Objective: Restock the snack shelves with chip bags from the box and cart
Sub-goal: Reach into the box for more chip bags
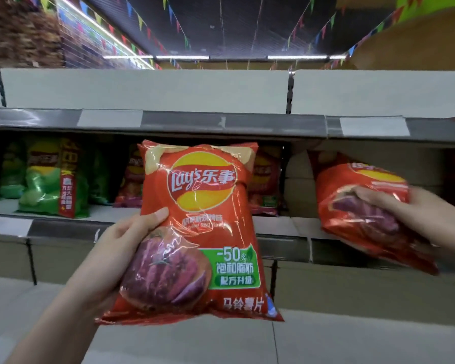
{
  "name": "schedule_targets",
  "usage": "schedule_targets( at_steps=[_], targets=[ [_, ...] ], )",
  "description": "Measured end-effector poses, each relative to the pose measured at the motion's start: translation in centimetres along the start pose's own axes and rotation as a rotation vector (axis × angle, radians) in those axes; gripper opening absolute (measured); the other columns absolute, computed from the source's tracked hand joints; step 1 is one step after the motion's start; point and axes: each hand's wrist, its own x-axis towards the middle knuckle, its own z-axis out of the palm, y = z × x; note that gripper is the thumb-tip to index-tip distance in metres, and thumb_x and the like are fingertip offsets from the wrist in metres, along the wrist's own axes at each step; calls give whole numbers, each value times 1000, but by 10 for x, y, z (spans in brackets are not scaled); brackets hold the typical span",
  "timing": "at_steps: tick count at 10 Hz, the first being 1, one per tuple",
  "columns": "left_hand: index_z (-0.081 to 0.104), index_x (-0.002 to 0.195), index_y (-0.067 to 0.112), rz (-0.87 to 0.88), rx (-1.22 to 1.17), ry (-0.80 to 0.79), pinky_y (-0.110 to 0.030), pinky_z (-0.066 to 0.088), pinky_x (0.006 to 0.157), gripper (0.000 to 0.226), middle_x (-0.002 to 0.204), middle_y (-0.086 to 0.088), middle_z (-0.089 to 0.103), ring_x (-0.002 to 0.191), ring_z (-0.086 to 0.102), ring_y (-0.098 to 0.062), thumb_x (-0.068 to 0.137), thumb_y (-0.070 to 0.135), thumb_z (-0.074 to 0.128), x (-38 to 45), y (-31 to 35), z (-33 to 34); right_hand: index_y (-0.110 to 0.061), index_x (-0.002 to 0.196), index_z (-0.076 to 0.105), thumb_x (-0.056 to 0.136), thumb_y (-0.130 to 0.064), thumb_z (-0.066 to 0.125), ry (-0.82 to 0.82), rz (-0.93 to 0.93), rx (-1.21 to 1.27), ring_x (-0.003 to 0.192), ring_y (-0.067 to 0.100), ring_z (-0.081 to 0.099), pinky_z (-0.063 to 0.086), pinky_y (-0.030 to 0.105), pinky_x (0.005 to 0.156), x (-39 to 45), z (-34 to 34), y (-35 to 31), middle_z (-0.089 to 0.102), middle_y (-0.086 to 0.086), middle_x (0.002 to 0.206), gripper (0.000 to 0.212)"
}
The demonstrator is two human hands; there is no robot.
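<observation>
Seen from the head camera, two hands hold red Lay's chip bags up in front of a grey store shelving unit. The left hand (121,248) grasps the left edge of an upright red Lay's chip bag (202,232), thumb pressed on its front and fingers hidden behind it; the bag fills the middle of the view, showing the yellow and red logo, a picture of grilled meat and a green "-50%" panel. The right hand (415,216) grips a second red Lay's bag (363,203) by its lower part, fingers curled over the front; this bag is tilted, its top leaning up and left toward the right-hand section of the middle shelf (273,224), and it is blurred. Whether it touches the shelf cannot be told. On the same shelf, toward the left end, stands a green Lay's bag (50,179) with more green bags beside it, and behind the held bag stand further red Lay's bags (264,179), partly hidden. The upper shelf (184,124) carries white price-label strips along its front edge. Below, another shelf (352,334) is bare and pale. Above the unit hang strings of coloured pennant flags (174,17) and strip lights under a dark ceiling.
</observation>
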Motion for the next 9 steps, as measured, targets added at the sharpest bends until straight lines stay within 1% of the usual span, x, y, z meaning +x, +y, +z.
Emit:
schedule_targets(
  at_steps=[1,2,3,4,5,6,7,8,9],
  targets=[
    [70,105,15,38,23,53,-45,56,85,30,100,-11,74,93,72,-29,85,36,63,-23,12,2,-35,95,66,28,-93,67,56,19,46,83,17,68,54,46,85,-30,17,17,72,-11,86,89],
    [72,90,6,-10,-97,58,-30,58,53,48,87,-18,74,69,73,-29,55,39,81,-55,24,0,-33,108,61,15,-89,73,-38,-23,159,82,23,72,58,46,73,-57,54,17,75,-8,88,109],
    [77,86,13,14,-97,162,-34,59,59,80,94,-21,73,74,73,-33,19,54,92,-74,16,-21,-34,95,56,-8,-89,62,-173,-29,321,74,5,64,49,29,60,-77,103,-11,69,-28,72,117],
    [77,85,19,45,-20,341,-34,58,64,80,97,-14,74,79,73,-30,18,61,89,-94,8,-58,-36,98,52,-6,-88,63,-322,-78,395,78,0,61,41,22,66,-84,159,-39,66,-19,80,116],
    [78,75,24,52,-23,486,-22,55,53,38,86,-12,75,68,73,-22,41,38,90,-115,2,-103,-36,111,46,29,-74,73,-430,-117,466,82,-2,57,40,19,65,-90,211,-73,59,-22,93,94],
    [78,80,20,74,-17,627,-21,55,53,49,89,-11,75,70,73,-20,42,48,89,-140,-6,-164,-37,120,38,36,-60,72,-571,-180,473,84,-3,54,40,19,65,-100,273,-117,56,-21,99,93],
    [73,89,12,50,12,782,-21,54,51,55,90,-14,75,68,73,-21,42,37,88,-159,-8,-217,-41,123,29,43,-61,70,-692,-252,503,84,-9,54,41,14,64,-112,331,-159,52,-27,102,92],
    [73,83,12,51,30,869,-20,54,50,38,88,-16,74,64,72,-19,51,29,82,-183,-8,-292,-41,123,26,44,-64,70,-826,-295,549,84,-11,54,42,9,61,-133,402,-215,51,-29,103,93],
    [78,76,25,49,131,975,-26,56,62,38,93,-12,74,82,72,-28,49,50,88,-201,-3,-365,-45,120,33,40,-75,79,-944,-313,590,88,-7,62,46,12,67,-157,466,-270,59,-25,104,97]
  ],
)
